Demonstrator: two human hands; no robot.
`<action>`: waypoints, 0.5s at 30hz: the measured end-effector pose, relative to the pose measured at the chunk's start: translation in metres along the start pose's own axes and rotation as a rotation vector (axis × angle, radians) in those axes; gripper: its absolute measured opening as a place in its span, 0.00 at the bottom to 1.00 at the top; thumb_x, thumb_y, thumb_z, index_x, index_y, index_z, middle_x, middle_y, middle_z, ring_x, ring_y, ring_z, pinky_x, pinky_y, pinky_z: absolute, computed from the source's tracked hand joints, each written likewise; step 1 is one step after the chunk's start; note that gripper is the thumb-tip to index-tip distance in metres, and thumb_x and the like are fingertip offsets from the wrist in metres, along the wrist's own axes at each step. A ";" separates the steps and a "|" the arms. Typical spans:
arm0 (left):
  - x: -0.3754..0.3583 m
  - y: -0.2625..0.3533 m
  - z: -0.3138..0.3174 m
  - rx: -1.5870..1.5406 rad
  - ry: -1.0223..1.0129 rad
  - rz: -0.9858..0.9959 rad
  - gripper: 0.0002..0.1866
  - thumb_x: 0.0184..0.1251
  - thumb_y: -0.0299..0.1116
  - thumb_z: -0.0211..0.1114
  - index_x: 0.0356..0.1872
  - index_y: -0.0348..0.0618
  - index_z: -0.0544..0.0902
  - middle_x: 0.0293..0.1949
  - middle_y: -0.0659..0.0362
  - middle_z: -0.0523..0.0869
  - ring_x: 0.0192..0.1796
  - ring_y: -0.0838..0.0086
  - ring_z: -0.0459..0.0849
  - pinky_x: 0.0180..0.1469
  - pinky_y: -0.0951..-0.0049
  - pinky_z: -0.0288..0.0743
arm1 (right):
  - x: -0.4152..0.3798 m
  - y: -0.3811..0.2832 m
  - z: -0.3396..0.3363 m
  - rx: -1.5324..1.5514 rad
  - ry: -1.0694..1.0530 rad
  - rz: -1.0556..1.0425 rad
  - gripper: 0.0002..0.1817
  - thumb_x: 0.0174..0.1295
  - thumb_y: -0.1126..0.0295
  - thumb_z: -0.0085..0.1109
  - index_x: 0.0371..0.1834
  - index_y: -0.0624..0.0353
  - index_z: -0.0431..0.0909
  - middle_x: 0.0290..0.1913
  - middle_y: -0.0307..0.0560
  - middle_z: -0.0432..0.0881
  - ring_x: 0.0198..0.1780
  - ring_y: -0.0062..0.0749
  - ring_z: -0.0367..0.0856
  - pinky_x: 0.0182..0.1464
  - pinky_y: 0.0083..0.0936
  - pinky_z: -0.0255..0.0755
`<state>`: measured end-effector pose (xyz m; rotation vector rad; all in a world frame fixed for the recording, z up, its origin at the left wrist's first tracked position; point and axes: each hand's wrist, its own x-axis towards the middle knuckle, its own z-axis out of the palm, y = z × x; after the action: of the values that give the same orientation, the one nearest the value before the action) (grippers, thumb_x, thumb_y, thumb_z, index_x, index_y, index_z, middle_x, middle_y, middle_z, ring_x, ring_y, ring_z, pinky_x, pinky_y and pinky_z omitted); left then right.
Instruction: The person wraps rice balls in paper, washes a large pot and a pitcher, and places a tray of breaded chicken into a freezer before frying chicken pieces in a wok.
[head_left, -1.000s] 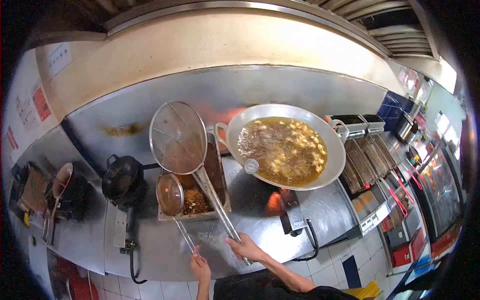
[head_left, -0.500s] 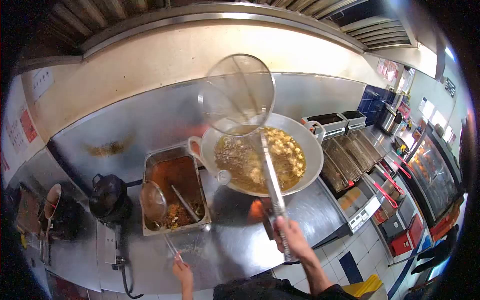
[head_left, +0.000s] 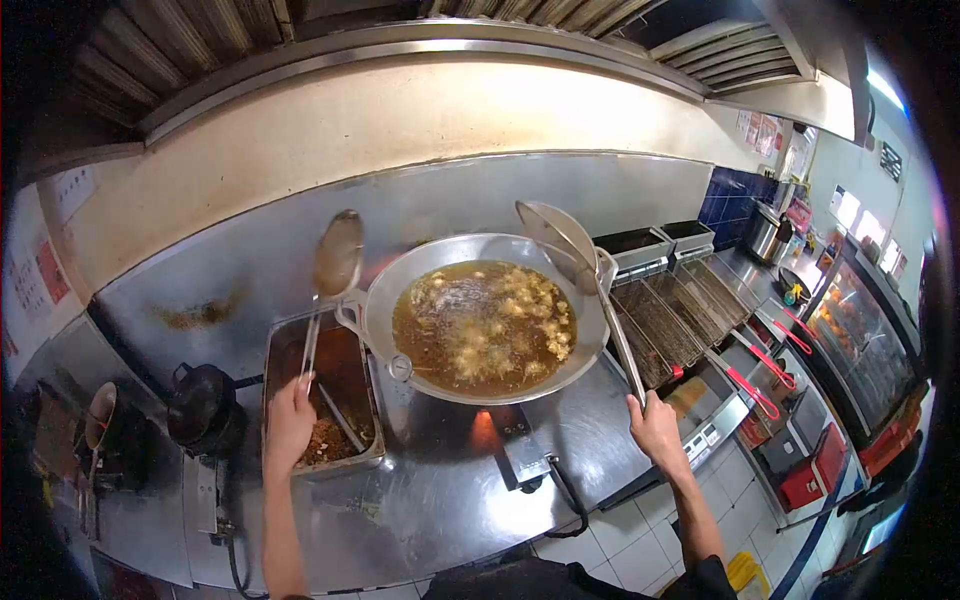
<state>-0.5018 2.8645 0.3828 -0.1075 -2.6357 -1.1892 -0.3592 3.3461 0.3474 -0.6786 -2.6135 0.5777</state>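
My left hand [head_left: 291, 420] is closed on the handle of a small strainer [head_left: 339, 254], raised above the metal tray [head_left: 376, 425] of reddish sauce and bits, left of the wok. My right hand [head_left: 655, 430] grips the long handle of a large mesh skimmer [head_left: 560, 240], whose tilted head hangs over the right rim of the wok. The wide wok [head_left: 595, 340] holds bubbling oil with golden fried pieces [head_left: 480, 355] in it. A round thermometer [head_left: 401, 367] sits at its left front edge.
A dark pot [head_left: 203, 405] stands on the left, beside a second strainer [head_left: 101, 412]. Fryer baskets [head_left: 690, 305] with red handles are on the right, near a glass display case [head_left: 865, 325]. A flame [head_left: 485, 428] glows below the wok.
The large skimmer has swung from above the wok's middle to its right side, with my right hand. My left hand has lifted the small strainer up from the sauce tray.
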 end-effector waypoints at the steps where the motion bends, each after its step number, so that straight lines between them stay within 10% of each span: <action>1: 0.014 0.006 0.006 0.066 -0.015 0.045 0.18 0.71 0.37 0.46 0.48 0.34 0.78 0.23 0.47 0.80 0.26 0.57 0.80 0.32 0.61 0.70 | -0.001 0.003 -0.003 0.004 -0.037 -0.007 0.22 0.64 0.56 0.48 0.30 0.70 0.71 0.25 0.72 0.76 0.33 0.68 0.76 0.38 0.53 0.69; 4: 0.054 0.018 0.030 0.168 0.004 0.246 0.18 0.71 0.37 0.45 0.47 0.33 0.77 0.30 0.42 0.81 0.37 0.47 0.80 0.41 0.56 0.70 | 0.001 0.022 -0.003 -0.008 -0.124 -0.071 0.21 0.66 0.56 0.45 0.32 0.69 0.68 0.22 0.66 0.77 0.27 0.60 0.79 0.31 0.49 0.71; 7: 0.090 0.035 0.049 0.339 -0.110 0.169 0.18 0.70 0.35 0.43 0.43 0.32 0.78 0.35 0.37 0.80 0.43 0.41 0.76 0.46 0.52 0.69 | -0.002 0.018 -0.031 0.478 -0.609 0.237 0.14 0.69 0.58 0.41 0.39 0.60 0.61 0.19 0.41 0.69 0.14 0.27 0.72 0.14 0.26 0.68; 15: 0.159 0.023 0.116 0.536 -0.242 0.153 0.13 0.55 0.29 0.52 0.24 0.28 0.79 0.31 0.36 0.82 0.38 0.47 0.83 0.41 0.52 0.75 | -0.028 -0.029 -0.069 1.260 -1.044 0.569 0.20 0.69 0.57 0.41 0.56 0.58 0.60 0.24 0.37 0.66 0.17 0.23 0.69 0.16 0.25 0.72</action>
<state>-0.6744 2.9611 0.3666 -0.3625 -2.9891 -0.4164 -0.3165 3.3282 0.4128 -0.6988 -1.8936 2.9675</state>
